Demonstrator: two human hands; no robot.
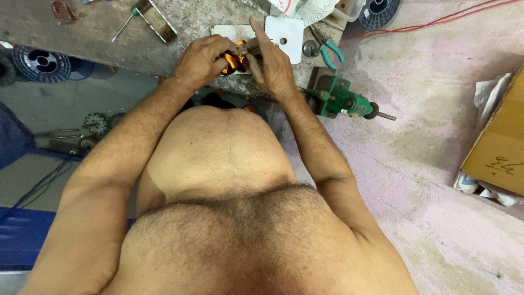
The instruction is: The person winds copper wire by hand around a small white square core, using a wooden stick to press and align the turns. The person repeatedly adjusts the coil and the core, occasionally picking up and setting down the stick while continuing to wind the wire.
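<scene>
Centrally, at the near edge of the grey tabletop (103, 30), both hands meet around a small copper-orange wound part (233, 63). The left hand (201, 59) is curled over the part from the left, its fingers wrapped around the upper side so that only a portion of the orange surface shows. The right hand (271, 64) closes on the part from the right, with one finger extended straight up past it. The two hands touch each other at the part. Just behind the hands, a white square plate with a hole (284, 33) lies flat on the tabletop. To its right rest pliers with teal handles (329, 50). A green bench tool with a crank (339, 98) is fixed at the tabletop edge, just beside the right wrist. Farther left on the tabletop lie a green-tipped screwdriver (123, 23) and a metal bracket (157, 21). A dark spool (41, 64) sits below the tabletop at left, and a cardboard box (499, 145) lies at right on the pink floor (431, 164).
</scene>
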